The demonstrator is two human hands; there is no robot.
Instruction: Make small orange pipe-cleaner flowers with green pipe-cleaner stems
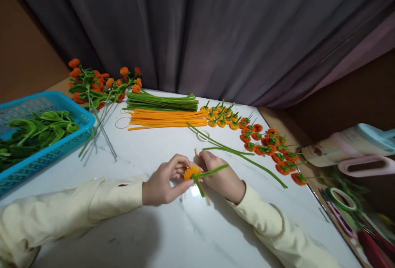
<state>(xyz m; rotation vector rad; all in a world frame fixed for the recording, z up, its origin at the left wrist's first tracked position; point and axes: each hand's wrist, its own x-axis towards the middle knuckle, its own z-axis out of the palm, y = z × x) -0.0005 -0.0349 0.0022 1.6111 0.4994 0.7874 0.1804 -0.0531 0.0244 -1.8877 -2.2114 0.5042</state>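
My left hand [168, 179] pinches a small yellow-orange pipe-cleaner flower [191, 172] between thumb and fingers. Two green pipe-cleaner ends [212, 171] stick out from its base, one toward the right and one downward. Close on the flower's right, my right hand [220, 179] is closed around a thin pale wooden stick [196, 156] that shows above and below the fist. The right fingertips are mostly hidden, so whether they also touch the flower cannot be made out. Beyond the hands lie loose green pipe cleaners [240, 153] and a white ring-shaped roll [203, 135].
Bundles of green [162, 102] and orange pipe cleaners [166, 118] lie at the back. Yellow [222, 116] and orange flower heads [271, 142] line the right. A blue basket [89, 122] of leaves and stemmed flowers [98, 83] stand left; a tumbler [336, 144] and green tape [342, 199] are right.
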